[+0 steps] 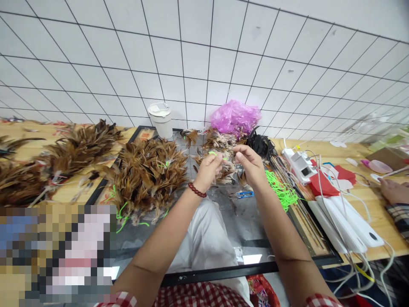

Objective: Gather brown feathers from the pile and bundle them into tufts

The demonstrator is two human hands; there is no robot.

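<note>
My left hand (209,168), with a dark red bead bracelet at the wrist, pinches a short green cord (213,153). To its right, my right hand (251,164) has thumb and index finger close together near the cord's other end; whether they grip it is too small to tell. Both hands are over the glass-topped table in front of loose brown and pale feathers (220,143). A large pile of brown feathers (150,175) with green ties lies left of my left hand. Blue thread snips (245,194) lie below my right hand, and a heap of green cord (281,189) is beside my right forearm.
A white lidded cup (162,123) and a pink plastic bag (235,117) stand near the tiled wall. Black feathers (260,145) lie behind my right hand. At the right are a power strip (298,165), cables, white devices (347,226) and another person's hand (394,192). More feathers (79,147) lie left.
</note>
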